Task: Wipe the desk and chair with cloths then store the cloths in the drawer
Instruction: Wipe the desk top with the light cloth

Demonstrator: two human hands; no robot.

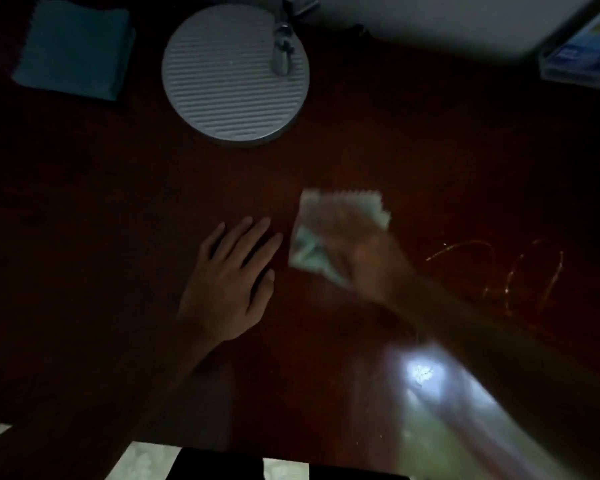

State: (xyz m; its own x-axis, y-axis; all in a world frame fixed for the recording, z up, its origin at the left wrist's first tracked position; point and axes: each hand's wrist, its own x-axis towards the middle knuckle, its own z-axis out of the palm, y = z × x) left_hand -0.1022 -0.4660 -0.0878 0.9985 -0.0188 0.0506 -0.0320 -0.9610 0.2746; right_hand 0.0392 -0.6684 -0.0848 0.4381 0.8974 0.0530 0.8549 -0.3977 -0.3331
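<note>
The person is leaning over the dark desk, and the right hand is pressing a pale cloth against the wood; the hand is blurred, so I am judging it to be mid-wipe, and I cannot tell whether its fingers are curled into the fabric or lying flat on top. The left hand is resting just beside the cloth with its fingers straight and slightly spread, holding nothing and seemingly bracing. Wet-looking streaks are glinting on the far side of the right hand.

A 2nd cloth, the blue cloth, is lying folded well beyond the left hand, near the far corner. Between it and the hands, a round ribbed lamp base is sitting on the desk. A stack of boxes is showing far off past the right hand.

The pale cloth is looking thin, soft and light, with a zigzag edge poking out past the fingers. It is likely to bunch or slide under a loose palm, so gathering its middle under the fingers seems the surest hold. Chair and drawer are not visible from here.
</note>
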